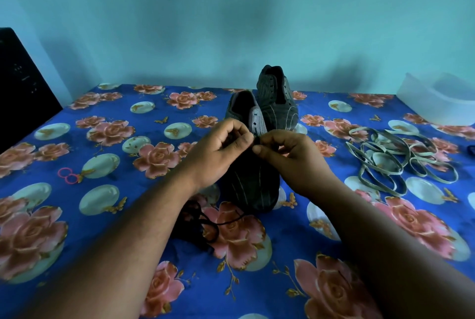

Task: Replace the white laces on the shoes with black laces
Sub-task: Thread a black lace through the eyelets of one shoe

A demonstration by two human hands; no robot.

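Two dark striped shoes stand on the flowered cloth. The near shoe point(250, 180) points its toe at me; the far shoe point(277, 102) stands behind it with bare eyelets. My left hand point(221, 149) and my right hand point(285, 156) meet over the near shoe's eyelet flap, fingers curled, pinching a small dark end of black lace between them. A loose bundle of black lace point(203, 226) lies on the cloth under my left forearm. The removed white laces point(401, 159) lie in a loose heap at the right.
A blue cloth with pink roses point(102, 216) covers the table. A translucent white plastic container point(442, 100) sits at the back right. Two pink rings point(67, 175) lie at the left. A black object point(23, 87) stands at the left edge against the blue wall.
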